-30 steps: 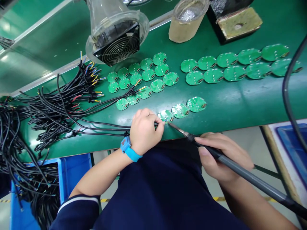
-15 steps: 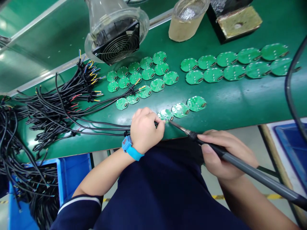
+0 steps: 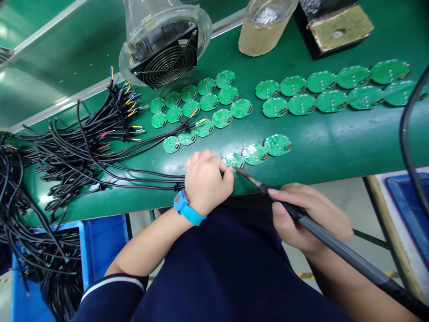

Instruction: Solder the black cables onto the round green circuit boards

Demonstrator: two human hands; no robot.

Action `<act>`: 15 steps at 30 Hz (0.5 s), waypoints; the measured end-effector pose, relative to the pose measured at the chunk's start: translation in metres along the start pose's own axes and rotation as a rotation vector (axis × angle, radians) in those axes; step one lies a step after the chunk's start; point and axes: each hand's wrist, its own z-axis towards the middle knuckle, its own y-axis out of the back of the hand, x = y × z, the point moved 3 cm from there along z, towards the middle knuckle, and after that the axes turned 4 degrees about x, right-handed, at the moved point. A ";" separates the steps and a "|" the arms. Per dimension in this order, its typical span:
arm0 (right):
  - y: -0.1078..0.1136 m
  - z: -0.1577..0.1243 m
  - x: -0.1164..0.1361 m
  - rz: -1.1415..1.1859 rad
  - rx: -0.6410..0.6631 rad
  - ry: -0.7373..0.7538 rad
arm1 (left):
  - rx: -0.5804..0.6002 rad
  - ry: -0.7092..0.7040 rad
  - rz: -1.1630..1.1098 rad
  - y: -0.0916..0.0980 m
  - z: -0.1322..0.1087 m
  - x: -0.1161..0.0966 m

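Note:
My left hand (image 3: 209,183), with a blue watch on its wrist, is closed in a pinch at the near edge of a round green circuit board (image 3: 233,159). Black cables (image 3: 150,181) run from the left in under this hand; its fingertips appear to hold a cable end, mostly hidden. In my right hand (image 3: 310,214) is a soldering iron (image 3: 300,217), gripped like a pen. The iron's tip points at the near edge of that same board, close to my left fingertips. Two more boards (image 3: 254,154) continue the row to the right.
More circuit boards (image 3: 208,102) lie in rows beyond my hands and at the right (image 3: 321,82). A heap of black cables (image 3: 73,152) covers the left side. Behind stand a fan in a clear hood (image 3: 167,58), a tan cup (image 3: 259,36) and a sponge holder (image 3: 340,31). Blue bin (image 3: 103,246) below.
The soldering iron and my right hand have shifted slightly left, the tip staying at the same board. My left hand keeps its pinch there. The whole view has moved a little.

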 end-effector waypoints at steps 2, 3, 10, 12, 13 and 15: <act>0.003 -0.001 -0.002 0.005 -0.042 -0.048 | 0.011 -0.001 -0.002 0.000 0.001 0.000; 0.004 -0.002 -0.003 0.007 -0.065 -0.080 | 0.016 -0.003 -0.003 0.000 0.001 0.000; 0.006 0.003 -0.006 0.015 -0.051 -0.118 | 0.013 -0.009 0.009 0.001 0.001 0.001; 0.004 0.005 -0.005 0.026 -0.032 -0.096 | -0.010 -0.023 0.012 0.001 0.000 0.001; 0.003 0.006 -0.005 0.032 -0.027 -0.084 | -0.024 -0.029 0.011 0.001 0.000 0.001; 0.001 0.008 -0.004 0.037 -0.020 -0.065 | -0.043 -0.037 0.006 0.001 0.000 0.001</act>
